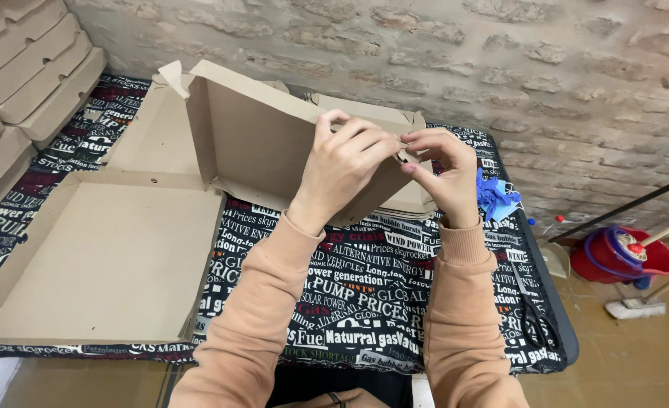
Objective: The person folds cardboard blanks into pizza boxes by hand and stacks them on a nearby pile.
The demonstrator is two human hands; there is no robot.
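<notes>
Both hands, left (346, 162) and right (442, 170), pinch-grip the cardboard box (266, 143) flap near the tabletop (365, 295) far edge; flat box stack (414, 198) beneath.

My left hand (346, 162) covers the corner of the cardboard box (266, 143) I am folding, so the flap under my fingers cannot be seen. The stack of flat cardboard (414, 198) behind it is mostly hidden. The finished boxes (17, 68) (far left) run off the edge. The blue bundle (494, 198) beside my right hand (444, 170) is too crumpled to identify.
</notes>
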